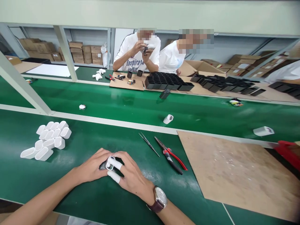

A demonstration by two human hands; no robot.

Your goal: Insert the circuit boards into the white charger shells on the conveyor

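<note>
Between my two hands, close to the front of the green bench, is a small white plastic housing (110, 167) with its open end up and a bit of green circuit board showing inside. My left hand (93, 165) wraps round its left side. White finger cots cover two digits of my right hand (132, 175), which press at the housing's rim and right side; a wristwatch (161, 197) is on that wrist. Fingers hide much of the housing. Metal tweezers (149, 144) and red-and-black pliers (169, 153) lie to the right of my hands.
Several white housings (49, 135) stand grouped at left. A cardboard sheet (234, 168) covers the right side. Across a pale rail, a green belt (131, 109) carries a white housing (168, 119) and other parts. Two co-workers (138, 53) sit opposite, behind black cases (164, 81).
</note>
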